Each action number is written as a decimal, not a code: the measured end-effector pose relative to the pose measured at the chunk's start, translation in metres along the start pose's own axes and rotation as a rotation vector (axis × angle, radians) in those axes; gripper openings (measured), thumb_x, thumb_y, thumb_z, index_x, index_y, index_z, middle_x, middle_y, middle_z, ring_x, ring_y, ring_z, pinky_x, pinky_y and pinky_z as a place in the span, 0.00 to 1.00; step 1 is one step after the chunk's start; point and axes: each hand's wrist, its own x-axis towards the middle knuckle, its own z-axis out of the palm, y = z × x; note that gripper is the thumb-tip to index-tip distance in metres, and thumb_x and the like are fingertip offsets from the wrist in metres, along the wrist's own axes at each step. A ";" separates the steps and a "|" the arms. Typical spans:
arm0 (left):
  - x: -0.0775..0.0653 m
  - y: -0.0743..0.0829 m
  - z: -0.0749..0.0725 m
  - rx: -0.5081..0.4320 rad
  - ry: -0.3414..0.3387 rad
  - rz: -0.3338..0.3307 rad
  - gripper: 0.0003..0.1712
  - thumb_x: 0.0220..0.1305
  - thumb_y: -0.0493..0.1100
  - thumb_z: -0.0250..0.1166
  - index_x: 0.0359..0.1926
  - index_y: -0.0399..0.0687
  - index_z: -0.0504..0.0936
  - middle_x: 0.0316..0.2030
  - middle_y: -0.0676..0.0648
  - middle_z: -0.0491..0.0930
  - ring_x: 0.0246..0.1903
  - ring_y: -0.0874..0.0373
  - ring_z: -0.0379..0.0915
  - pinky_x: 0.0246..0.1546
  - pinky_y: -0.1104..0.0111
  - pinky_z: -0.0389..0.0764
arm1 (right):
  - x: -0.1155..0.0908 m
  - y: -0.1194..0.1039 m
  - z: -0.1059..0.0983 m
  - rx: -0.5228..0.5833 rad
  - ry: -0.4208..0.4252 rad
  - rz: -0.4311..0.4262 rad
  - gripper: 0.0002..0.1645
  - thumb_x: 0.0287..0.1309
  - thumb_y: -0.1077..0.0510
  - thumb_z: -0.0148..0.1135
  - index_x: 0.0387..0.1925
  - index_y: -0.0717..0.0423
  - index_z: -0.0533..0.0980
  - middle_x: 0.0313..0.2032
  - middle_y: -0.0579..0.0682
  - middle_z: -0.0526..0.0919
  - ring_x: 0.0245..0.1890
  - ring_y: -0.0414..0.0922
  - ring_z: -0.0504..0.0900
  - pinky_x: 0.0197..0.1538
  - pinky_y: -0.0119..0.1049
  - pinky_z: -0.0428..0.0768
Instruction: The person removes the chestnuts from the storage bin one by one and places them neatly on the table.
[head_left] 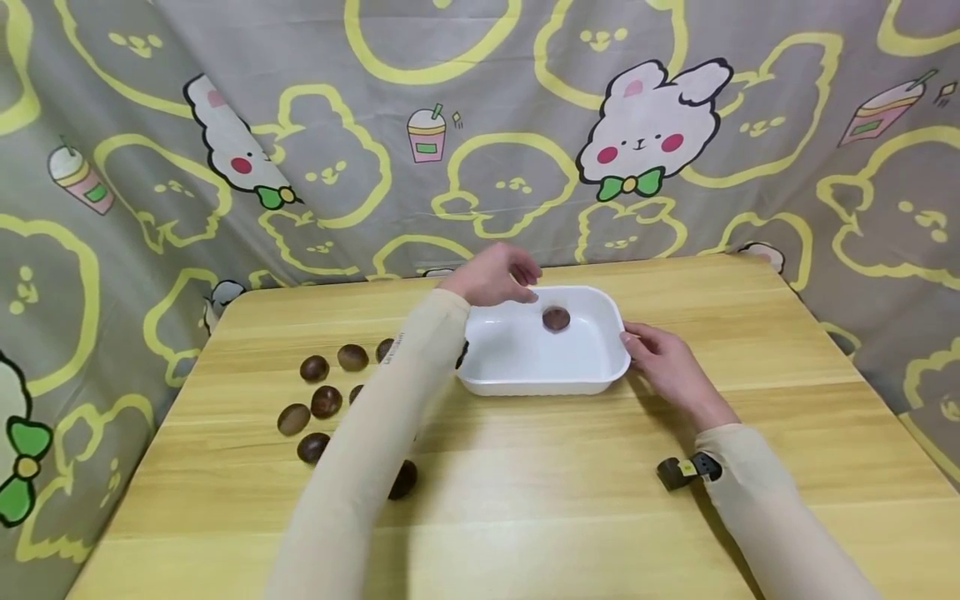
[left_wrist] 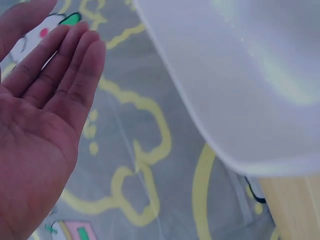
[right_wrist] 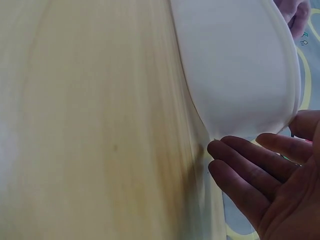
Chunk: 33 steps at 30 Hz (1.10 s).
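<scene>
A white baking dish [head_left: 540, 387] sits on the table with one round, glossy brown chestnut [head_left: 556, 318] inside, near its back wall. My left hand [head_left: 498, 275] is raised over the dish's back left part, palm empty and fingers loosely extended. In the left wrist view the same hand [left_wrist: 47, 105] appears beside the dish's rim [left_wrist: 200, 125]. At the right end, my right hand [head_left: 663, 362] holds the dish, thumb at the rim. The right wrist view has its fingertips [right_wrist: 220, 149] against the outer end wall.
Several loose chestnuts [head_left: 326, 402] lie on the wooden table [head_left: 570, 500] left of the dish, some partly hidden by my left sleeve [head_left: 375, 433]. A patterned grey curtain [head_left: 510, 108] hangs behind the table. A small black device [head_left: 686, 469] is on my right wrist.
</scene>
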 end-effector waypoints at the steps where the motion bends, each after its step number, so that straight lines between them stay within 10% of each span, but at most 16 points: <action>1: 0.003 0.000 0.003 0.006 -0.017 -0.006 0.18 0.58 0.38 0.73 0.49 0.39 0.83 0.46 0.41 0.81 0.42 0.57 0.75 0.46 0.70 0.75 | 0.000 0.000 0.001 -0.001 0.001 0.000 0.33 0.75 0.46 0.47 0.68 0.67 0.64 0.55 0.68 0.76 0.51 0.57 0.80 0.51 0.38 0.79; 17: 0.034 0.003 0.045 0.298 -0.191 -0.079 0.23 0.58 0.41 0.73 0.55 0.44 0.81 0.49 0.49 0.79 0.47 0.57 0.72 0.50 0.68 0.72 | 0.000 0.001 0.001 0.028 -0.002 0.003 0.33 0.75 0.48 0.47 0.68 0.69 0.64 0.55 0.69 0.77 0.50 0.57 0.80 0.49 0.34 0.80; 33: 0.038 0.012 0.061 0.367 -0.249 -0.112 0.06 0.60 0.37 0.70 0.33 0.43 0.80 0.29 0.49 0.74 0.31 0.57 0.69 0.31 0.71 0.69 | 0.000 -0.002 0.000 0.006 -0.001 -0.002 0.32 0.75 0.48 0.48 0.67 0.69 0.65 0.58 0.68 0.75 0.52 0.57 0.80 0.52 0.39 0.79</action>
